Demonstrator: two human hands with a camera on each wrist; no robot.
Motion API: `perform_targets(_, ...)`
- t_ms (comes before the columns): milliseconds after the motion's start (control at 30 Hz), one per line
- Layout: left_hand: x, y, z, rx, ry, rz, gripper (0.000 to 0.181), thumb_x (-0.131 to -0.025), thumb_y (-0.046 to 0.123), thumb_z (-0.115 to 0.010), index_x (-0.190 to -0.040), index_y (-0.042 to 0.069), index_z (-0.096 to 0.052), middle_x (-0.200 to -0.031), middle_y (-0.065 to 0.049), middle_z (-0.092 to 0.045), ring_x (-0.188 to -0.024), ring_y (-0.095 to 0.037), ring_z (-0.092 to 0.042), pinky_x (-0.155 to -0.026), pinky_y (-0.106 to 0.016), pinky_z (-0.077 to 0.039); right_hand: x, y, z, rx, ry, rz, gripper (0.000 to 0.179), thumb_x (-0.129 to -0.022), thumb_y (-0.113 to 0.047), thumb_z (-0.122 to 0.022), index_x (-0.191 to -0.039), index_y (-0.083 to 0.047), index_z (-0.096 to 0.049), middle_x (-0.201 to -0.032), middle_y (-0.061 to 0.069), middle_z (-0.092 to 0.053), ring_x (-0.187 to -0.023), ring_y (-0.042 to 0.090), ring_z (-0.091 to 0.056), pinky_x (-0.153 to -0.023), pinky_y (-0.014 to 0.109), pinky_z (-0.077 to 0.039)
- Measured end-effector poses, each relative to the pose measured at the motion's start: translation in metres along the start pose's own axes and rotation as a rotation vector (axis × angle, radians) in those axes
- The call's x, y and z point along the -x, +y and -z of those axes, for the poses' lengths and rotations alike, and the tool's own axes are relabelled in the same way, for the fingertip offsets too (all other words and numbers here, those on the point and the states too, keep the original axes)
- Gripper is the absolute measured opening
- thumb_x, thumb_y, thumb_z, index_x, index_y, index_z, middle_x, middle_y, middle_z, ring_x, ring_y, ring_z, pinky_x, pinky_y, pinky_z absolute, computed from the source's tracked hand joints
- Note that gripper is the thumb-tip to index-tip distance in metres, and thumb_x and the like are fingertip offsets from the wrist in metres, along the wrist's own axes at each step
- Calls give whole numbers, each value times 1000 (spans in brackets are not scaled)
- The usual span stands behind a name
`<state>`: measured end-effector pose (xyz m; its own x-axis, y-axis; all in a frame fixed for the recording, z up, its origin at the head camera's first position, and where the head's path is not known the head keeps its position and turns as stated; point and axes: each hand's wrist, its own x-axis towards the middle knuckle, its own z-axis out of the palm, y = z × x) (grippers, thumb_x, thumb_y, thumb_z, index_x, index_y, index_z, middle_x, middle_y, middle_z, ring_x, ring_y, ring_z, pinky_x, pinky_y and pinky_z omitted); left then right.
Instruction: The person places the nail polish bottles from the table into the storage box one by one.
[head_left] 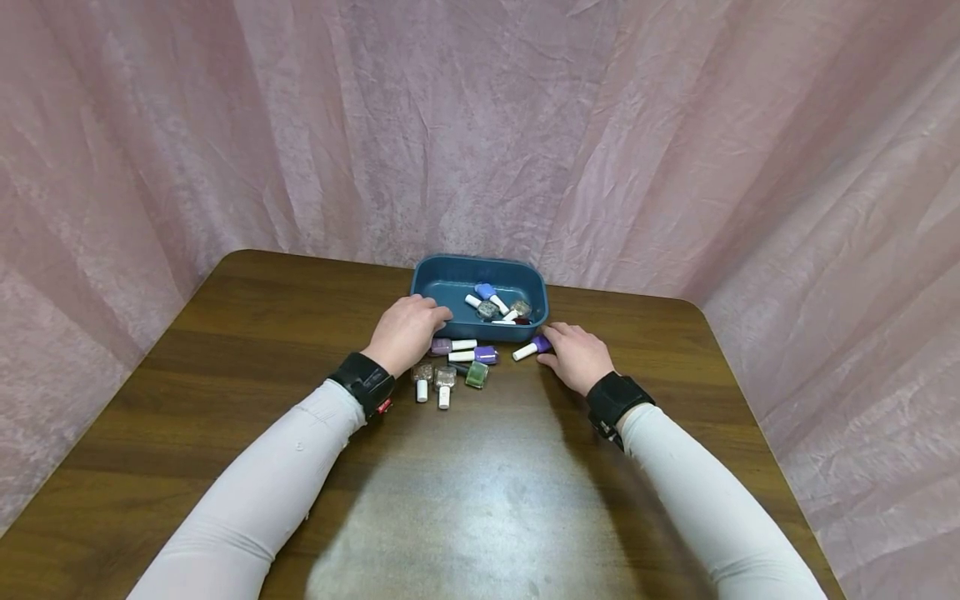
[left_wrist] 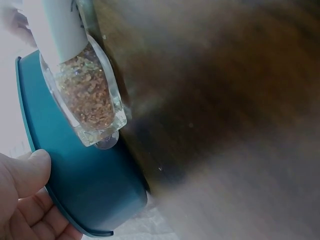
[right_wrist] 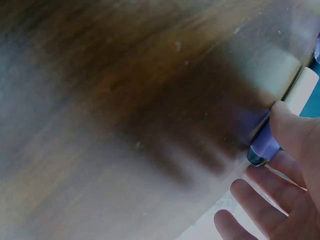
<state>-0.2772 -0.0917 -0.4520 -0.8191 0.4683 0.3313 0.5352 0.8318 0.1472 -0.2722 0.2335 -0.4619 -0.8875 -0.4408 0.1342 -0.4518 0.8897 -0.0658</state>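
Note:
My left hand (head_left: 407, 331) holds the near left rim of a teal plastic tub (head_left: 501, 333); in the left wrist view its thumb (left_wrist: 36, 167) lies against the wall and the other fingers go over the edge. Just off the tub's near right corner, my right hand (head_left: 576, 357) pinches a purple nail polish bottle (right_wrist: 266, 140) with a white cap, between thumb and fingers, low at the table. Inside the tub lie several nail polish bottles, among them a blue one (head_left: 486, 291) and a glittery one (head_left: 487, 310).
Several more bottles lie in front of the tub: a mauve one (head_left: 442, 347), a purple one (head_left: 485, 355), a green one (head_left: 476, 375), a clear glittery one (head_left: 445, 378) and a copper glitter one (left_wrist: 87, 92). A pink curtain (head_left: 480, 125) hangs behind the wooden table (head_left: 300, 300).

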Motion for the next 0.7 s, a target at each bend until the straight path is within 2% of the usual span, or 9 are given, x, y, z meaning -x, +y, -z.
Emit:
perform_targets(367, 0, 1, 1, -1, -5, 4, 23, -104, -2, -72, -120, 9, -84, -106, -8, -80, -99, -27, -71, -105, -44, -57, -6, 4, -6, -7, 9, 16, 38, -101, -25, -84, -129, -2, -74, -126, 15, -75, -114, 37, -70, -94, 54, -60)
perform_targets(700, 0, 1, 2, -2, -2, -2, 21, -103, -1, -74, -119, 9, -84, -106, -8, -79, -99, -28, -71, -104, -44, -57, -7, 3, -6, -5, 26, 30, 26, -98, -23, -87, -115, -4, -78, -106, 10, -75, -98, 33, -71, -83, 50, -60)
